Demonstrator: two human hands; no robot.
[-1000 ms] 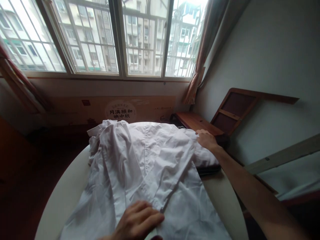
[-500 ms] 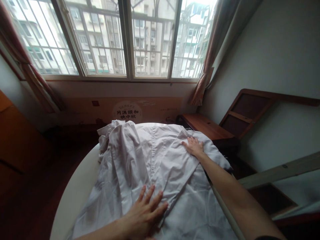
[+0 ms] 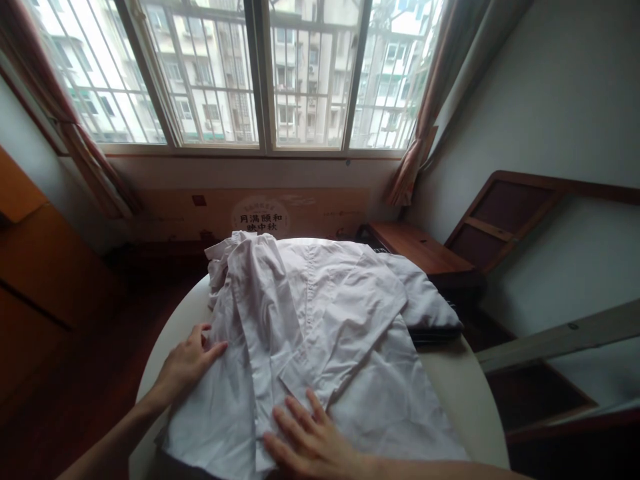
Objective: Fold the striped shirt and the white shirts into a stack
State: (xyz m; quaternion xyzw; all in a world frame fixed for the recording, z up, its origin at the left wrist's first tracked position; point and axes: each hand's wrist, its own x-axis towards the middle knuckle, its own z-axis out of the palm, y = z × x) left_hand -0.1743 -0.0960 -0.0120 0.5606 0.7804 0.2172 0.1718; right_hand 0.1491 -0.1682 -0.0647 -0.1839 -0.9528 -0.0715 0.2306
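Note:
A pale, whitish shirt [image 3: 345, 320] lies spread on a round white table [image 3: 475, 393], its buttoned strip running down the middle. One sleeve is folded diagonally across the front from the right, while the left part is bunched and wrinkled. My left hand [image 3: 187, 363] rests at the shirt's left edge, thumb and fingers apart and touching the cloth. Near the bottom, my right hand [image 3: 313, 437] lies flat on the fabric and cuff end with its fingers spread. Neither hand appears to grip anything.
Folded pale cloth [image 3: 425, 290] lies over a dark item at the table's right. Beyond stand a low wooden cabinet [image 3: 420, 247] and a barred window [image 3: 305, 80] with curtains. A pale wooden rail [image 3: 565, 330] is at the right, an orange cabinet [image 3: 40, 280] at the left.
My right hand has moved from the shirt's upper right down to its lower middle. My left hand has shifted from the lower middle to the left edge. The sleeve now lies across the front.

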